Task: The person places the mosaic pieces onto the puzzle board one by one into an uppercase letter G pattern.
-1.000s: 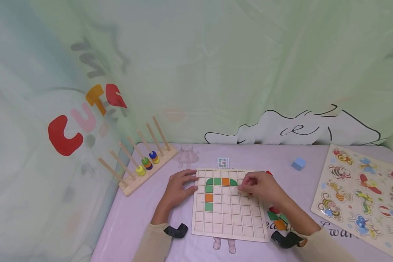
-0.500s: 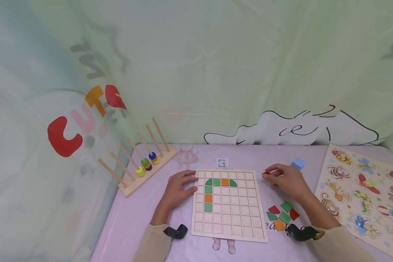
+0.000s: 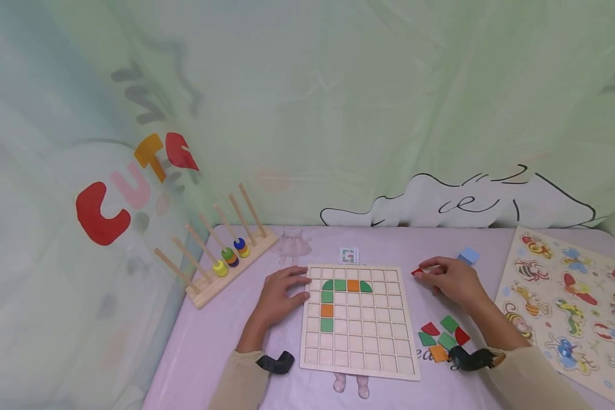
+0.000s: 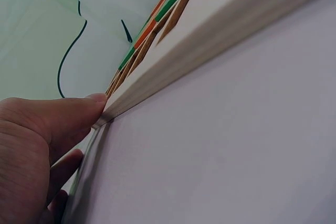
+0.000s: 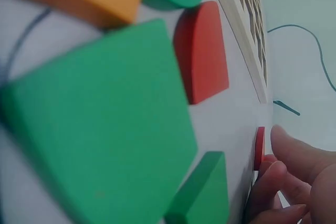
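Note:
A wooden grid board [image 3: 361, 341] lies on the table, with green and orange tiles [image 3: 327, 310] set in a bent row in its cells. At its left edge my left hand [image 3: 282, 293] rests, fingers extended; the left wrist view shows the thumb [image 4: 79, 109] touching the board's edge. Right of the board's far corner, my right hand [image 3: 453, 280] has thumb and forefinger at a small red tile [image 3: 417, 271]. In the right wrist view that red tile [image 5: 260, 148] sits against the curled fingers, which partly hide it.
Loose green, red and orange tiles [image 3: 447, 340] lie right of the board. A small pattern card [image 3: 349, 255] is behind it. A peg stand with rings [image 3: 230, 270] stands left, a blue block [image 3: 468, 256] back right, and an insect puzzle board [image 3: 569, 307] far right.
My right hand has gone from the board's upper right cells out to the red tile at the right, uncovering the loose tiles. My left hand has stayed at the board's edge.

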Demonstrator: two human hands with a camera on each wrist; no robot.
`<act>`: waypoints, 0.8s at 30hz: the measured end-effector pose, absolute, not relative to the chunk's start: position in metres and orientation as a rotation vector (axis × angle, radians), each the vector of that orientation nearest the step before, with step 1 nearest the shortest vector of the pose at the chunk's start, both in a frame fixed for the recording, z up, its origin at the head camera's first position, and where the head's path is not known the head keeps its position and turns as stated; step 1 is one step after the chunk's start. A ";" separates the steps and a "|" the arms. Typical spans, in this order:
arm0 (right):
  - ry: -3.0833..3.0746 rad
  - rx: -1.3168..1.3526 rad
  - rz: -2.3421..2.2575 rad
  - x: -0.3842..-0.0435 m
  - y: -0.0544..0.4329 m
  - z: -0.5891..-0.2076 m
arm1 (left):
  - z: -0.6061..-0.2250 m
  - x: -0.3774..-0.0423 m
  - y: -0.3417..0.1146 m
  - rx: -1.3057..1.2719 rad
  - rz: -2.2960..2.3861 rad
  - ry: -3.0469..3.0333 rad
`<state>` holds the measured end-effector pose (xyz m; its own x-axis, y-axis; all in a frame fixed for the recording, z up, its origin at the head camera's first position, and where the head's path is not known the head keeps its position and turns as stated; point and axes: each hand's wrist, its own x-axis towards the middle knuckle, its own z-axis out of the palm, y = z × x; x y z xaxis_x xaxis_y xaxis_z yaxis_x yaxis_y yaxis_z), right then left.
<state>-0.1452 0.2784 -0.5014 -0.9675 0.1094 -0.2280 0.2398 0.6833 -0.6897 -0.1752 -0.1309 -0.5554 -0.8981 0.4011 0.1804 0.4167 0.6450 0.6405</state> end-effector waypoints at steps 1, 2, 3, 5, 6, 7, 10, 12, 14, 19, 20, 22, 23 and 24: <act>2.724 0.291 -1.153 -0.146 0.278 -0.501 | -0.555 -0.175 -0.131 -0.704 -1.112 -2.830; 2.722 0.294 -1.157 -0.146 0.278 -0.501 | -0.555 -0.175 -0.131 -0.703 -1.109 -2.834; 2.723 0.296 -1.157 -0.147 0.278 -0.502 | -0.555 -0.175 -0.131 -0.702 -1.109 -2.835; 2.727 0.296 -1.158 -0.147 0.278 -0.502 | -0.555 -0.175 -0.131 -0.704 -1.107 -2.837; 2.728 0.301 -1.159 -0.147 0.278 -0.502 | -0.555 -0.175 -0.131 -0.705 -1.106 -2.835; 2.729 0.307 -1.156 -0.148 0.278 -0.503 | -0.555 -0.175 -0.131 -0.706 -1.106 -2.833; 2.727 0.311 -1.160 -0.148 0.278 -0.504 | -0.555 -0.175 -0.131 -0.708 -1.106 -2.827; 2.722 0.322 -1.159 -0.148 0.278 -0.504 | -0.555 -0.174 -0.131 -0.708 -1.110 -2.824; 2.721 0.325 -1.156 -0.148 0.278 -0.504 | -0.554 -0.174 -0.131 -0.710 -1.109 -2.823; 2.730 0.320 -1.159 -0.149 0.278 -0.503 | -0.555 -0.174 -0.131 -0.715 -1.091 -2.819; 2.732 0.318 -1.159 -0.149 0.278 -0.503 | -0.555 -0.174 -0.131 -0.715 -1.087 -2.818; 2.736 0.322 -1.158 -0.149 0.278 -0.503 | -0.555 -0.174 -0.131 -0.713 -1.083 -2.824; 2.740 0.315 -1.161 -0.149 0.278 -0.503 | -0.555 -0.174 -0.131 -0.712 -1.085 -2.826; 2.744 0.311 -1.163 -0.149 0.278 -0.504 | -0.555 -0.174 -0.131 -0.711 -1.087 -2.829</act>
<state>-0.1488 0.2783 -0.5041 -0.9681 0.1330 -0.2123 0.2451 0.6787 -0.6923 -0.1745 -0.1309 -0.5546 -0.8953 0.4051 0.1852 0.4249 0.6520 0.6280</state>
